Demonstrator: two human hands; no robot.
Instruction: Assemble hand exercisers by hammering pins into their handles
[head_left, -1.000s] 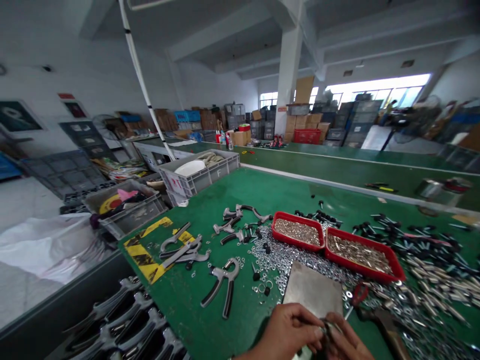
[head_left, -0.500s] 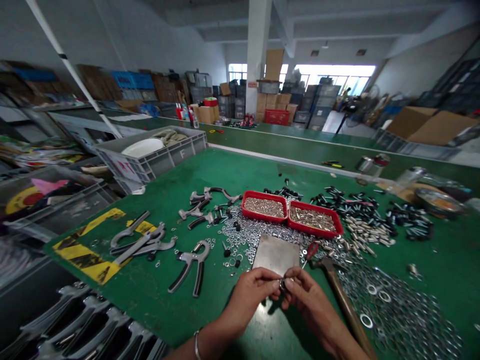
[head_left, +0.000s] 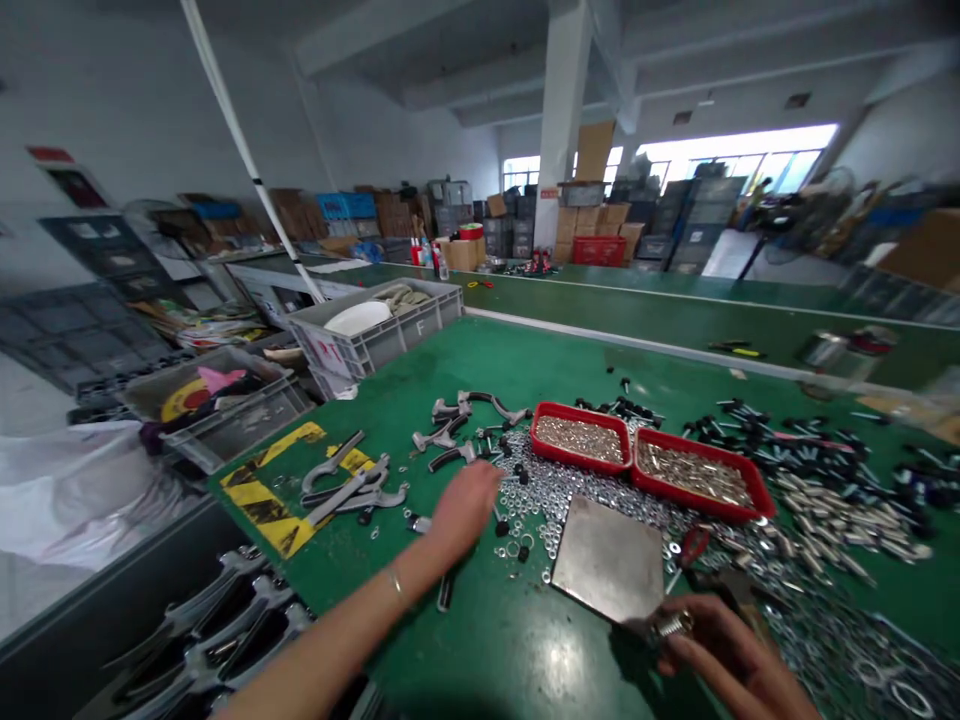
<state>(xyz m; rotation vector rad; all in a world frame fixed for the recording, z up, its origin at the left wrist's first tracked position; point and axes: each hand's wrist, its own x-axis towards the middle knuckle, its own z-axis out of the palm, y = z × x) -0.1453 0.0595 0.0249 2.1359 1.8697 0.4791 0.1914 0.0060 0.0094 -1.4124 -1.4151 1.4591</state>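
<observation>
My left hand [head_left: 465, 507] reaches out over the green bench top [head_left: 480, 640], fingers blurred, among loose washers and near metal hand tools with black grips [head_left: 352, 495]. Its grip is hard to make out. My right hand [head_left: 724, 655] sits low at the right, pinching a small silver ribbed metal part [head_left: 673, 625] beside a corner of a flat steel plate [head_left: 611, 560]. Two red trays of small silver parts [head_left: 580, 438] stand beyond the plate. A red-handled tool [head_left: 694, 547] lies just above my right hand.
Grey plastic crates [head_left: 375, 335] stand at the bench's far left corner. Similar tools lie stacked in a dark tray [head_left: 225, 620] at the lower left. Black-and-silver fasteners [head_left: 825, 490] are spread at the right. A second green bench [head_left: 675, 300] runs behind.
My hands have come apart: the left has moved left over the tools, and the right has moved right, keeping the small part. The view has swung slightly.
</observation>
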